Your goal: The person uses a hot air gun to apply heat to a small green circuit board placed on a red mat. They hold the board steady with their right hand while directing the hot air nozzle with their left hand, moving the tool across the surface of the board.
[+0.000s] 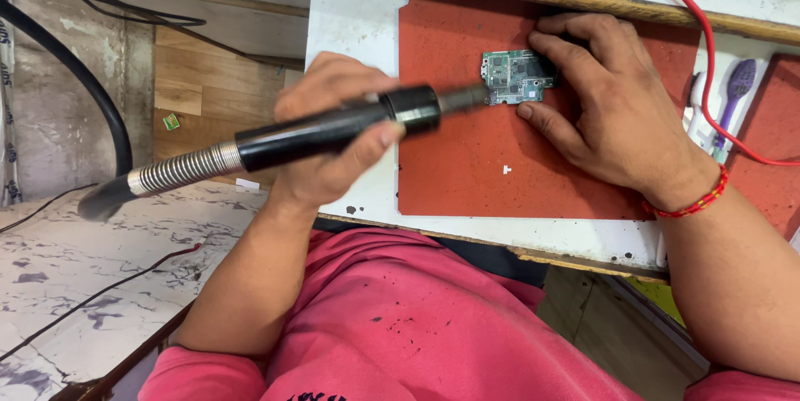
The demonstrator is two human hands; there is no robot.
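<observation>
White table (358, 17) carries a red mat (467, 167), and on it lies the small green circuit board (517, 76). My left hand (329, 130) has its grip wrapped closed around the black rotary handpiece (333, 130), long axis pointing right, tip just at the board's left edge. My right hand (612, 101), fingers flat and spread, pins the board's right side. A red cable (708, 76) runs right of the board.
</observation>
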